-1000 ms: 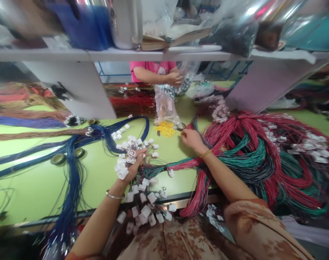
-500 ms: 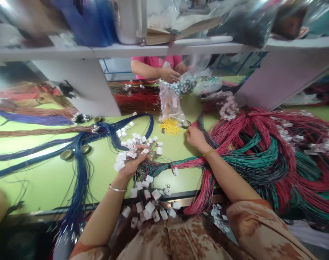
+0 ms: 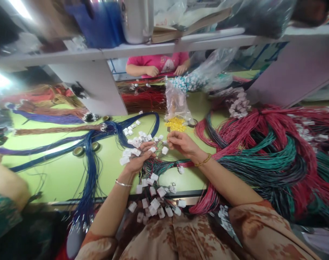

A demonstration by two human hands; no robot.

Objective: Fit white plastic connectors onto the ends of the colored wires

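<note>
My left hand is closed around several white connectors on thin wires, left of the middle of the green table. Just to its right, my right hand is pinched, its fingertips near the white connectors; what they hold is too small to make out. More white connectors hang over the table's front edge below my left hand. Red, green and black wires lie in a thick bundle under and right of my right forearm. Beyond my hands, small yellow pieces lie in a pile by a clear plastic bag.
Blue wires and tape rolls lie to the left. A shelf crosses above the table. Behind it sits a person in a pink shirt, near white-and-blue pieces. Another person's arm shows at the left edge.
My right hand has moved left from beside the wire bundle to near the connectors at my left hand. The person opposite has drawn their hands back from the white-and-blue pieces. The view has shifted slightly.
</note>
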